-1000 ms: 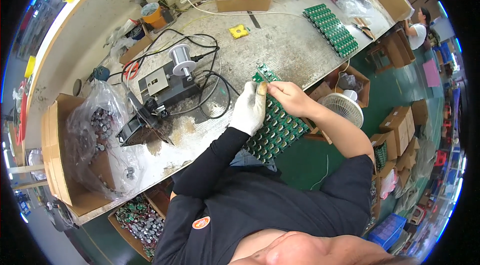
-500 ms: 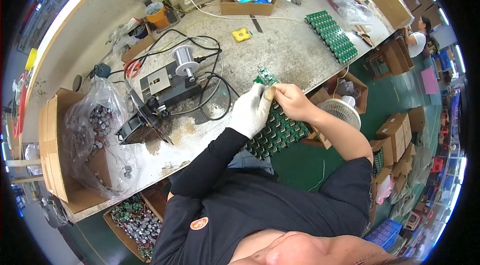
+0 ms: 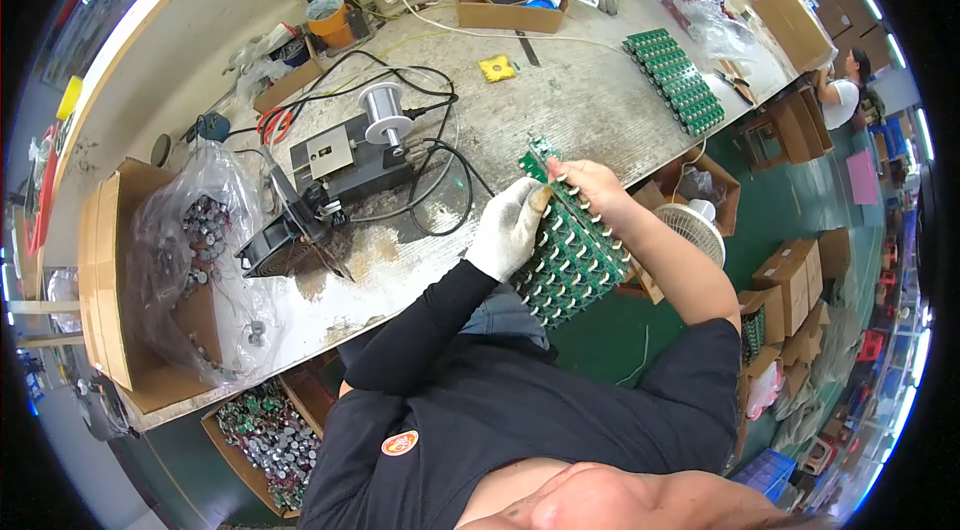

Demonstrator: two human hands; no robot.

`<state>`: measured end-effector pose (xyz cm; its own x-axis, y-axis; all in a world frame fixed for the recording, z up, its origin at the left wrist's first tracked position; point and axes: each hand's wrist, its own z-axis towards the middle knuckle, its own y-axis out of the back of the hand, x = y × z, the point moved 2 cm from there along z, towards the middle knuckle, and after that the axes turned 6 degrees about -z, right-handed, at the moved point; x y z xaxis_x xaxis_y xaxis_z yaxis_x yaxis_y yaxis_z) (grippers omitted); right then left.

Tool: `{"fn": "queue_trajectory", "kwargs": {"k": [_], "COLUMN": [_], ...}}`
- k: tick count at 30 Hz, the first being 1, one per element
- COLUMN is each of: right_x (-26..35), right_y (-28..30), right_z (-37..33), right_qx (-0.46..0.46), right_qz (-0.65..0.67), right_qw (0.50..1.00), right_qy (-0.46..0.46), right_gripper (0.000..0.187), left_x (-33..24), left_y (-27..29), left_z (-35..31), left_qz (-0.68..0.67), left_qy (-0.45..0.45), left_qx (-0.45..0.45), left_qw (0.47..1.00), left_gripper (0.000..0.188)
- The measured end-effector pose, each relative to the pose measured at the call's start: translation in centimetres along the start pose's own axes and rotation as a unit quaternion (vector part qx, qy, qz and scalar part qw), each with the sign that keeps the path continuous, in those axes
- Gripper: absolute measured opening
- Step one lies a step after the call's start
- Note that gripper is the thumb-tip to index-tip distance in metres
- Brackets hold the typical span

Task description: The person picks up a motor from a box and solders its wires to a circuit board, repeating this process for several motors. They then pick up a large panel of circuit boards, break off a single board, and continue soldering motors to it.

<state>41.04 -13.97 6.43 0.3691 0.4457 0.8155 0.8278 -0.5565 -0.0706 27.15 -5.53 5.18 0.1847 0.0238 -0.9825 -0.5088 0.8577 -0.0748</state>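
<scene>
A green circuit board panel (image 3: 568, 275) with rows of pale curved parts is held tilted at the bench's front edge, over my lap. My left hand (image 3: 506, 230), in a white glove, grips its left edge, thumb on top. The bare right hand (image 3: 594, 194) is closed on the panel's upper right side. Beyond the fingers a narrow green end (image 3: 538, 156) sticks out over the bench; whether it is part of the same panel I cannot tell. To the left stands a dark soldering device (image 3: 350, 165) with a spool of solder wire (image 3: 382, 110).
A second board panel (image 3: 676, 80) lies far right near pliers (image 3: 735, 85). A small black fan (image 3: 290, 248) stands front left, beside a carton (image 3: 112, 275) with bagged round parts. Black cables (image 3: 440, 145) loop behind my left hand. A white fan (image 3: 690, 230) is right of the bench.
The panel has turned and risen so more of its face shows. My right hand has shifted a little right, apart from the left thumb. The phone screen in the back box has gone dark.
</scene>
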Motion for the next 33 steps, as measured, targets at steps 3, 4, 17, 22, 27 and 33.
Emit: {"fn": "queue_trajectory", "kwargs": {"k": [3,4,17,22,27,33], "right_x": [0.5,-0.3,0.0,-2.2,-0.9,-1.3], "right_y": [4.4,6.6,0.0,-0.1,0.5,0.8], "right_z": [4.6,7.3,0.4,1.7,0.2,1.5], "right_qx": [-0.125,-0.145,0.038,0.038,0.002,0.043], "right_qz": [-0.188,-0.261,-0.349,-0.266,-0.287,-0.168], "right_qw": [0.962,0.918,0.913,0.926,0.916,0.959], "right_qy": [0.153,0.26,0.207,0.265,0.28,0.225], "right_gripper": [0.039,0.042,0.041,0.035,0.035,0.04], "left_x": [1.4,1.6,1.1,0.9,-0.9,1.6], "left_y": [0.2,0.3,0.5,-0.3,0.5,0.6], "left_z": [0.0,-0.1,1.1,1.9,1.9,1.5], "left_qz": [0.046,0.092,0.184,0.188,0.361,0.13], "left_qy": [0.043,0.042,0.015,0.025,0.054,0.016], "left_qx": [0.018,0.027,-0.051,-0.015,0.049,-0.018], "left_qw": [0.998,0.994,0.981,0.982,0.93,0.991], "left_gripper": [0.029,0.029,0.029,0.04,0.034,0.036]}}
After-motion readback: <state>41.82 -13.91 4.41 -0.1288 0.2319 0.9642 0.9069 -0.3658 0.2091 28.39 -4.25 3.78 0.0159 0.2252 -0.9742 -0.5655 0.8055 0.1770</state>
